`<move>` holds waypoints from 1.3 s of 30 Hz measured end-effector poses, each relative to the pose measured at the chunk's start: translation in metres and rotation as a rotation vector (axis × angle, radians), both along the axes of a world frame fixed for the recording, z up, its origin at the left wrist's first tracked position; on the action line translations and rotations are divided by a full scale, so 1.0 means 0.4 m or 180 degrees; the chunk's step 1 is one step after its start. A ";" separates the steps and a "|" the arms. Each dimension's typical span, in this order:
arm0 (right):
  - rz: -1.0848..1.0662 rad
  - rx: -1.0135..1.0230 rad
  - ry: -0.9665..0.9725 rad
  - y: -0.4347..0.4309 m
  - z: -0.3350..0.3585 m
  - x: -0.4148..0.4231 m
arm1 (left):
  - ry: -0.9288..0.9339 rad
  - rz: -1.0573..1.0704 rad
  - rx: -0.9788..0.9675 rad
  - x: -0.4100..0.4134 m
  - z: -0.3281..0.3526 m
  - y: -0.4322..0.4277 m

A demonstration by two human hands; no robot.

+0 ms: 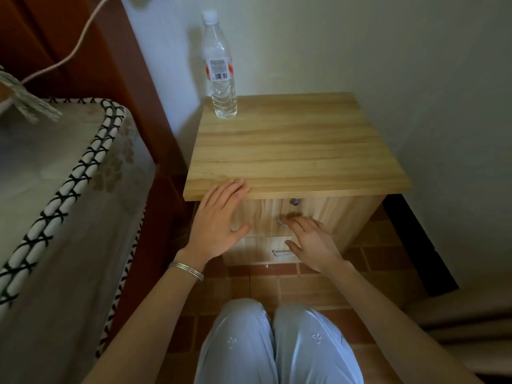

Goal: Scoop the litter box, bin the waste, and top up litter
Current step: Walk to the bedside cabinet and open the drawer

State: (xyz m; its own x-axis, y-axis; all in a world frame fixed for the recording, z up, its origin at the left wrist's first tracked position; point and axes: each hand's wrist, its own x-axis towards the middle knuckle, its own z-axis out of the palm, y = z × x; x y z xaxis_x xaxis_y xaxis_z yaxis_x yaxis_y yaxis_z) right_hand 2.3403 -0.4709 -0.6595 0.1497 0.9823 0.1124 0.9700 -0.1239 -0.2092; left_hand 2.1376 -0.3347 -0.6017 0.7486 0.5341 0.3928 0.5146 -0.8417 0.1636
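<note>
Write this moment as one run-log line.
left hand: open, at front edge of light wooden cabinet | right hand: open, at metal drawer handle | clear plastic white-capped bottle: upright, cabinet top rear | litter box: unseen

a bedroom in a home: a mattress with a pale cover and black-and-white braided edging (55,176) lies against a dark red-brown wooden bed frame (55,29). near it, a small light wood-grain bedside cabinet with drawers (291,151) stands against plain white walls (388,51). a clear plastic water bottle with a white cap (221,73) stands on the cabinet, and the floor is reddish-brown tile (304,286).
</note>
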 end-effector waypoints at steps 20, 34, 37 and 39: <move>-0.0118 0.0426 0.0262 -0.150 -0.043 -0.098 | 0.0129 -0.0217 -0.0391 -0.019 0.051 0.019; 0.0040 0.0304 0.0230 -0.270 -0.046 -0.147 | 0.0670 -0.0079 -0.0148 -0.022 0.049 -0.006; 0.0419 0.0637 0.0581 -0.305 0.016 -0.139 | 0.0610 0.0095 0.0069 -0.046 0.046 -0.042; 0.0653 0.0991 0.0755 -0.314 0.068 -0.132 | 0.0265 0.0171 0.0032 -0.067 0.038 -0.091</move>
State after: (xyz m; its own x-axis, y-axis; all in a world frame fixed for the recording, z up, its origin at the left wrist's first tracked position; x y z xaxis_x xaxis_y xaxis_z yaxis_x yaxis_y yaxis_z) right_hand 2.2877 -0.5966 -0.6321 0.0124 0.9191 0.3938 0.8886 0.1704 -0.4258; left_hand 2.1108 -0.3711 -0.5867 0.7493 0.5706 0.3360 0.5704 -0.8139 0.1101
